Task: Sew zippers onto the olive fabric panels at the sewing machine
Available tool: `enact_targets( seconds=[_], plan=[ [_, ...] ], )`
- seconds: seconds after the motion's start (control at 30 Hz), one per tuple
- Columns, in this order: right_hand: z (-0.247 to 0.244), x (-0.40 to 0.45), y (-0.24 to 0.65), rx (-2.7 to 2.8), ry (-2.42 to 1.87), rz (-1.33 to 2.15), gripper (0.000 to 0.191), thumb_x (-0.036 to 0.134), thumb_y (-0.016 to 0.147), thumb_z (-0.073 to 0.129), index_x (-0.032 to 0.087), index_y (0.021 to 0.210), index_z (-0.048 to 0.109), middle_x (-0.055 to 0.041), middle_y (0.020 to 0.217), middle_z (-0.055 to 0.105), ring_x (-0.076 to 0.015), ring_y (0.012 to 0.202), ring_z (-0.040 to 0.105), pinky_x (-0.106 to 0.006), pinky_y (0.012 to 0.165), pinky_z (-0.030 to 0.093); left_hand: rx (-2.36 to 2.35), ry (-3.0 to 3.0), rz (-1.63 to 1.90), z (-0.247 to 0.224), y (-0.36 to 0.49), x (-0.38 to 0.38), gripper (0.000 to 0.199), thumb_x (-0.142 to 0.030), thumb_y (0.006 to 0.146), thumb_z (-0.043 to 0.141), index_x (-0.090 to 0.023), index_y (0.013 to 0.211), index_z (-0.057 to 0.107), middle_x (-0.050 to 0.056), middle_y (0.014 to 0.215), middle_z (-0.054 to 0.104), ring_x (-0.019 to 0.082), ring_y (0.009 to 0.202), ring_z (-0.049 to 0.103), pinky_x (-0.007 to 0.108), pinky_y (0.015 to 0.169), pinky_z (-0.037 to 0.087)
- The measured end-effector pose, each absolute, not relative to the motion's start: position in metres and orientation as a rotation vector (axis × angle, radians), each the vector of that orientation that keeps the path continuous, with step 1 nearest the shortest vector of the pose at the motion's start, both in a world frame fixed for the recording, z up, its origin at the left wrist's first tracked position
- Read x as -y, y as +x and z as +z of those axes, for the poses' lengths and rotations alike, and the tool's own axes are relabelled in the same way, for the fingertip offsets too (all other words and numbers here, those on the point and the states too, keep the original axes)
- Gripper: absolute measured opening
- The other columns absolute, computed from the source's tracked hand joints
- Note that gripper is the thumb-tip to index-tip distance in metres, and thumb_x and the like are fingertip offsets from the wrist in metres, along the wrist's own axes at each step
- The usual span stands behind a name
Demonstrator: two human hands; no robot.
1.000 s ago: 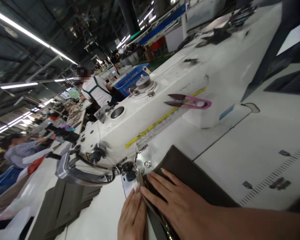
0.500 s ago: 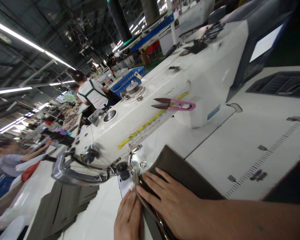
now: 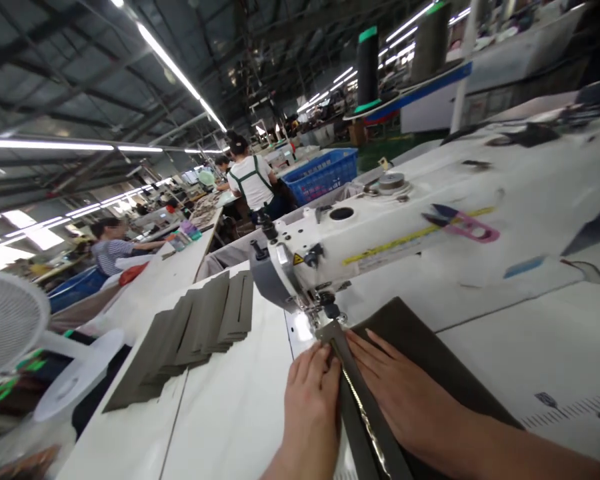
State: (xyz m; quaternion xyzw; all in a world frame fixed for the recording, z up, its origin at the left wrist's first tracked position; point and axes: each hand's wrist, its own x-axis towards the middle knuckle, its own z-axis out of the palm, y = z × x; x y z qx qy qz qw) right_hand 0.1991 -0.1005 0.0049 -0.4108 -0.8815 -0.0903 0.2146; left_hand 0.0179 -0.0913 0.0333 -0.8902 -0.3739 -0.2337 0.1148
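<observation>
Under the needle area of the white sewing machine (image 3: 325,297) lies the end of a dark olive fabric strip with a gold zipper (image 3: 363,407). My left hand (image 3: 310,390) is closed on the strip's left edge, its fingers bent close to the presser foot. Flat along the right side, my right hand (image 3: 405,390) presses down with fingers stretched out. Beneath it spreads a larger dark olive panel (image 3: 415,340). The needle tip is too small to make out.
Pink-handled thread snips (image 3: 473,229) rest on the machine arm. Overlapping olive fabric pieces (image 3: 190,327) lie on the table to the left. A white fan (image 3: 10,327) stands at far left. Beyond are a blue crate (image 3: 325,175) and a co-worker in a white shirt (image 3: 255,181).
The view has swung left and levelled, bringing in the fan and more of the fabric stack. The zipper strip now shows more fully between my hands, which stay near the needle.
</observation>
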Motion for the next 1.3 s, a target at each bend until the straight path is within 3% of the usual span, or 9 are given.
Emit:
enact_targets(
  seconds=[0.13,0.37,0.57,0.77,0.97,1.3],
  plan=[
    [0.002,0.1,0.199,2.431,-1.071,-0.333,0.06,0.012,0.078,0.042,0.008,0.137,0.034,-0.015,0.137,0.042,-0.0255,0.127,0.036,-0.045,0.101,0.035,1.123,-2.543,-0.701,0.031,0.021,0.094,0.023,-0.013,0.09,0.042,-0.014,0.101,0.061,0.013,0.102,0.063,0.022,0.092,0.061,0.039,0.079,0.054],
    [-0.005,0.077,0.195,2.425,-1.013,-0.379,0.061,0.012,0.079,0.041,0.008,0.139,0.03,-0.0153,0.135,0.044,-0.0241,0.125,0.039,-0.043,0.1,0.036,1.105,-2.527,-0.735,0.024,0.015,0.071,0.023,-0.01,0.091,0.039,-0.013,0.095,0.062,0.011,0.103,0.063,0.02,0.096,0.061,0.038,0.09,0.05],
    [0.004,0.061,0.193,2.459,-0.941,-0.48,0.063,0.013,0.078,0.04,0.006,0.14,0.027,-0.0168,0.126,0.053,-0.0252,0.112,0.053,-0.042,0.093,0.042,1.091,-2.492,-0.781,0.019,0.012,0.056,0.025,-0.009,0.093,0.036,-0.012,0.097,0.06,0.011,0.102,0.063,0.019,0.099,0.06,0.04,0.095,0.046],
    [0.003,0.06,0.194,2.506,-0.921,-0.48,0.068,0.011,0.077,0.038,0.001,0.141,0.02,-0.0193,0.123,0.054,-0.0261,0.106,0.056,-0.044,0.091,0.044,1.087,-2.497,-0.814,0.022,0.014,0.058,0.032,-0.01,0.094,0.028,-0.011,0.097,0.06,0.011,0.099,0.064,0.021,0.099,0.06,0.04,0.093,0.047],
    [0.003,0.06,0.194,2.5,-0.941,-0.442,0.065,0.01,0.076,0.038,0.006,0.14,0.027,-0.0161,0.126,0.053,-0.0254,0.111,0.053,-0.044,0.094,0.041,1.1,-2.508,-0.806,0.021,0.015,0.056,0.034,-0.009,0.094,0.026,-0.009,0.097,0.06,0.012,0.097,0.064,0.021,0.096,0.061,0.04,0.09,0.048],
    [0.009,0.057,0.193,2.485,-0.931,-0.534,0.058,0.011,0.076,0.037,0.005,0.134,0.038,-0.0168,0.121,0.057,-0.0242,0.112,0.053,-0.041,0.093,0.043,1.149,-2.531,-0.78,0.018,0.014,0.055,0.03,-0.01,0.094,0.029,-0.01,0.102,0.059,0.011,0.103,0.063,0.021,0.102,0.058,0.04,0.095,0.043]
  ],
)
